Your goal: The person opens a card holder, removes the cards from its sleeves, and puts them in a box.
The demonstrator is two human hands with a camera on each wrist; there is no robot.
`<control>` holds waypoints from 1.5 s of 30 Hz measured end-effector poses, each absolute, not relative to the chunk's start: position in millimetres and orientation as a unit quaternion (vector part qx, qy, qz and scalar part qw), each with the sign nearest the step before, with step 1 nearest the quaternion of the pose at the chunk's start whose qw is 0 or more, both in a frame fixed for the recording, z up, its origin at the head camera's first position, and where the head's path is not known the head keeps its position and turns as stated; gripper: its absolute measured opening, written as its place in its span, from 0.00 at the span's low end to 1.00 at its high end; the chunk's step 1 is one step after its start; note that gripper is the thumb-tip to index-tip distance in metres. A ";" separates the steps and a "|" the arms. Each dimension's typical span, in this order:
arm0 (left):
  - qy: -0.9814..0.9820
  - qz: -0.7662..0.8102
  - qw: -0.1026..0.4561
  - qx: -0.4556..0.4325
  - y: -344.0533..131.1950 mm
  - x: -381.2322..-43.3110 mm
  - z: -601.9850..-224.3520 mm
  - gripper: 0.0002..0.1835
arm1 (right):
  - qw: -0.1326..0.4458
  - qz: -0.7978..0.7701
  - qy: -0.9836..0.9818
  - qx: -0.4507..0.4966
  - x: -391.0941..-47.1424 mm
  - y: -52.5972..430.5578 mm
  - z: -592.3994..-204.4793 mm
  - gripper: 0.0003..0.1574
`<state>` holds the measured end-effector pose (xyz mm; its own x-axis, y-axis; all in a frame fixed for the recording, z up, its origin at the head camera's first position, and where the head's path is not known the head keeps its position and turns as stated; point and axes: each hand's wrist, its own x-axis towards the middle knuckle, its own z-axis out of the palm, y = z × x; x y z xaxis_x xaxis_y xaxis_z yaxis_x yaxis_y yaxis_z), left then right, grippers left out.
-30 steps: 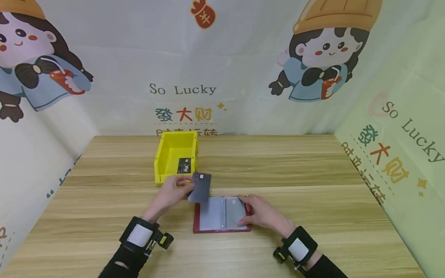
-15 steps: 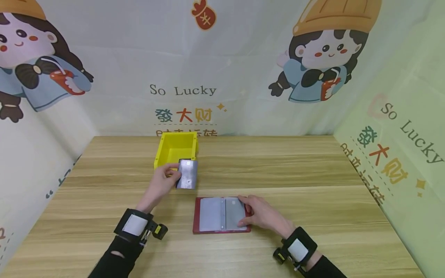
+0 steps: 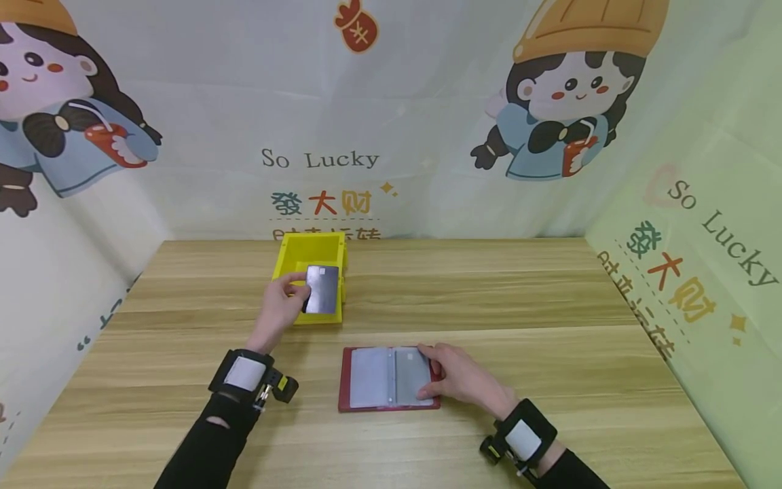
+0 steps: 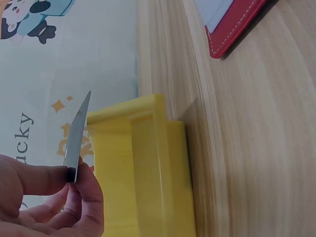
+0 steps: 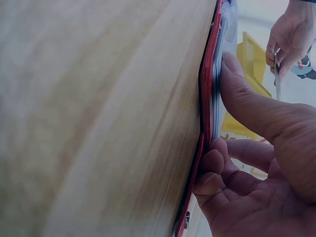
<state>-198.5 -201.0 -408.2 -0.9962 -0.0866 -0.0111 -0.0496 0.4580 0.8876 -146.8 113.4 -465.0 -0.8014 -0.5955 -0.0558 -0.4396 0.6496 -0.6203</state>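
Note:
Between thumb and fingers, my left hand (image 3: 280, 309) pinches a dark, shiny bank card (image 3: 322, 289) by its left edge. The card stands tilted over the front part of a yellow bin (image 3: 313, 250), overlapping its front wall in the head view. In the left wrist view the same card (image 4: 78, 134) appears nearly edge-on above the bin. A red card holder (image 3: 345, 380) lies open on the table, showing clear plastic sleeves. At its right side my right hand (image 3: 462, 377) grips the sleeves and cover edge, thumb (image 5: 247, 101) on top and fingers curled at the edge.
The wooden table (image 3: 519, 299) reaches back to a printed cloth backdrop (image 3: 427, 122), with another printed cloth (image 3: 702, 258) along the right side. The bin stands near the back, left of the card holder. Each wrist wears a strapped camera.
My left hand has carried the bank card from above the card holder back and left to over the yellow bin. My right hand stays in place on the card holder.

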 end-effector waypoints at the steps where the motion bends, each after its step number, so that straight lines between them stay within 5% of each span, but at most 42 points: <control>1: -0.854 -0.518 0.021 0.043 -200.8 -199.5 -408.0 0.19 | 0.130 -0.304 0.899 -0.287 -146.6 113.4 -464.9 0.48; 24: -0.902 -0.369 0.216 0.056 -185.7 -224.3 -430.9 0.09 | 0.133 -0.304 0.900 -0.283 -144.4 113.7 -464.4 0.48; 45: -0.956 -0.276 0.094 0.024 -177.0 -228.8 -441.9 0.13 | 0.129 -0.303 0.900 -0.285 -145.1 114.4 -465.7 0.47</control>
